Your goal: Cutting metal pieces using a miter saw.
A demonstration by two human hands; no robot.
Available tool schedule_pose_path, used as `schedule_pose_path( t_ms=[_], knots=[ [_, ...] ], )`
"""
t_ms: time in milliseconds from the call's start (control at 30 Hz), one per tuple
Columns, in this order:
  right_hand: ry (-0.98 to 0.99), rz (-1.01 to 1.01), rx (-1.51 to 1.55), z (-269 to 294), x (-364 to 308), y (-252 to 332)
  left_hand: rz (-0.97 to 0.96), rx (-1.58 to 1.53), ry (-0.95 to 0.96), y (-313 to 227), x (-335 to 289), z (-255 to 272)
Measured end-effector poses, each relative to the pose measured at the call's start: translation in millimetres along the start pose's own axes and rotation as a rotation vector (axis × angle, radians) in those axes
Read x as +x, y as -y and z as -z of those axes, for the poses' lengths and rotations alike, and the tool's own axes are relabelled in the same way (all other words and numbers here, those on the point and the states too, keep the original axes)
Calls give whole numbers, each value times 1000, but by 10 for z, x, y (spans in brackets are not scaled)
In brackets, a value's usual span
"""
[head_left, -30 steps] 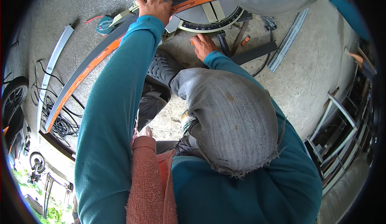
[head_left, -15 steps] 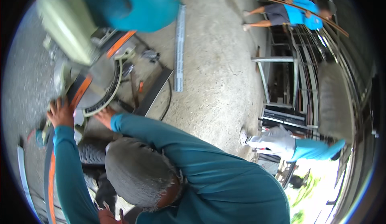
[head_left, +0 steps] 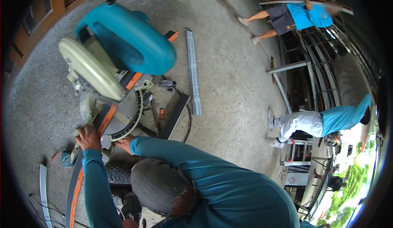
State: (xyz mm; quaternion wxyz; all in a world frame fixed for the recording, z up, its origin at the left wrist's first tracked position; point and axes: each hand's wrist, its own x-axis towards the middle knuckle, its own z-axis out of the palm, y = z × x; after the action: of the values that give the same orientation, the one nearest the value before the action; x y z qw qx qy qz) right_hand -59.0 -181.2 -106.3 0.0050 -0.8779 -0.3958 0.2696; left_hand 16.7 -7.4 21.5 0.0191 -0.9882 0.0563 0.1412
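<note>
A miter saw point(head_left: 123, 44) with a teal motor housing and cream blade guard stands on the floor, its head above the round turntable. Across its base runs a long dark profile point(head_left: 75, 187) with an orange strip, reaching past both sides of the saw. My left hand point(head_left: 89, 138) is curled over this profile just left of the blade guard. At the front edge of the turntable point(head_left: 134, 123), my right hand point(head_left: 125, 143) grips the saw's base; some of its fingers are hidden. A grey, frayed trouser knee point(head_left: 159, 183) shows between my teal sleeves.
A silvery metal strip point(head_left: 193, 72) and a short dark profile point(head_left: 174, 117) lie right of the saw, near a black cable point(head_left: 188, 123). Metal racking point(head_left: 323, 72) lines the right. One person point(head_left: 301, 15) carries a long strip; another point(head_left: 303, 123) stands by the racks.
My view has shifted, bringing the whole saw into sight. Both my hands keep their places at the saw. The two people at the right have changed their stance and position.
</note>
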Motion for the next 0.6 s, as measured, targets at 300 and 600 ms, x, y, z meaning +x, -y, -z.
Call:
schedule_pose_path(
  t_ms=[300,600],
  knots=[
    [-213,14,43,47,-340,-29,-16,25,27,10,-42,52],
    [-409,-4,330,-765,-885,-82,-129,135,-60,154,-558,-118]
  ],
)
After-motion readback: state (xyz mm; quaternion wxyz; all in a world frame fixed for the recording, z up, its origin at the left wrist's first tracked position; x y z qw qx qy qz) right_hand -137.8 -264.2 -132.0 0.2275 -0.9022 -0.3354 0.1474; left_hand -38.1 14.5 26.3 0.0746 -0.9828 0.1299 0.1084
